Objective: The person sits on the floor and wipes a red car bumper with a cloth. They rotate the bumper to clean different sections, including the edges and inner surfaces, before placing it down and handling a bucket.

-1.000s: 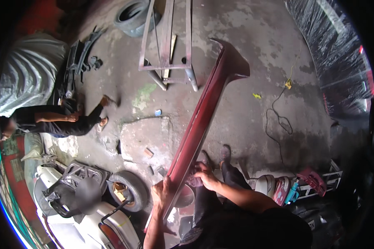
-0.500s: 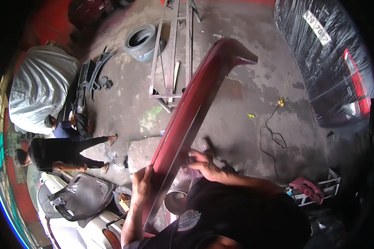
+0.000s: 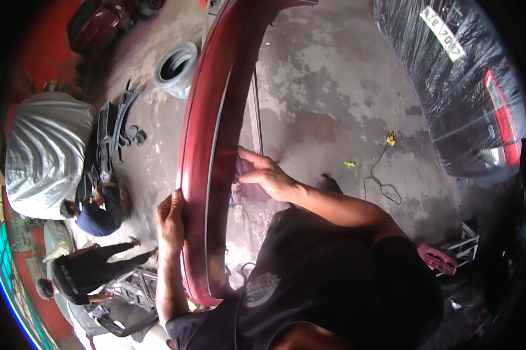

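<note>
A long, dark red car bumper [image 3: 200,134] with a thin pale line along it stands tilted in front of me. It runs from beside my chest to the top edge of the view. My left hand [image 3: 170,224] is closed on its left edge, the thumb lying on the red face and the fingers mostly hidden. At its right side, my right hand [image 3: 270,179] is bent around a crumpled, pinkish-purple cloth [image 3: 252,191]. Those fingertips reach the bumper's dark inner side, where the bumper partly hides them.
A tyre [image 3: 176,69] and black trim pieces [image 3: 118,119] lie on the stained floor. Two people, one crouching [image 3: 100,211] and one in black [image 3: 94,271], are at the left. Covered vehicles [image 3: 44,151] [image 3: 449,99] flank the space. A cable [image 3: 382,154] trails at right.
The bumper has swung more upright and moved left and up in view, both hands going with it. Its far end now leaves the top edge. The surroundings have shifted with my head.
</note>
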### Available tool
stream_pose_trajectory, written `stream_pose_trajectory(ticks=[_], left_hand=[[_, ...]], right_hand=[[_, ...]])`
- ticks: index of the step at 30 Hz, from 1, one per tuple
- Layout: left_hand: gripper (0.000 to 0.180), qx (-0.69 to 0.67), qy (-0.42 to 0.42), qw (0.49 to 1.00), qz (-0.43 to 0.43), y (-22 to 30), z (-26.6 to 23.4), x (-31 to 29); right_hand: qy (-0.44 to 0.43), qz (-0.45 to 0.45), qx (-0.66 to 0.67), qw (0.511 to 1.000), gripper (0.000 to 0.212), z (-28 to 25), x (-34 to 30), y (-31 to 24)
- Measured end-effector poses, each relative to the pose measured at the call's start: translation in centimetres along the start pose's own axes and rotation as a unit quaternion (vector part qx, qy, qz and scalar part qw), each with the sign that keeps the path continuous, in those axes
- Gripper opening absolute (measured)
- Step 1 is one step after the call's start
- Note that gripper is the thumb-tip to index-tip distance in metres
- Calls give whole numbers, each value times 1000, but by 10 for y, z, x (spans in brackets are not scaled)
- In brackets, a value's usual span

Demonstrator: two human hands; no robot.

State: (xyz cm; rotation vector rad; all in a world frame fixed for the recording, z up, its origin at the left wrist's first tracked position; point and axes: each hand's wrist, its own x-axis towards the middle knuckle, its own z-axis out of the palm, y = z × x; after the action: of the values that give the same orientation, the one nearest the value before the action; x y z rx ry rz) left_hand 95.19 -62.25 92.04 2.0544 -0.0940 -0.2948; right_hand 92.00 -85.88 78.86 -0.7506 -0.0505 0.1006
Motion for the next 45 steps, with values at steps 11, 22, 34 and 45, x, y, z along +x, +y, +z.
stream_pose_trajectory(ticks=[11,22,34,45], left_hand=[[47,15,103,994,45,94,70,211],[52,3,139,990,37,108,77,431],[55,95,165,981,33,109,65,600],[49,64,156,984,-52,120,84,695]], right_hand=[[-112,-6,-7,994,78,-99,200,-148],[-128,45,21,990,78,-171,421,-203],[-104,106,70,986,71,-216,582,-222],[-95,144,120,978,63,-266,661,-245]])
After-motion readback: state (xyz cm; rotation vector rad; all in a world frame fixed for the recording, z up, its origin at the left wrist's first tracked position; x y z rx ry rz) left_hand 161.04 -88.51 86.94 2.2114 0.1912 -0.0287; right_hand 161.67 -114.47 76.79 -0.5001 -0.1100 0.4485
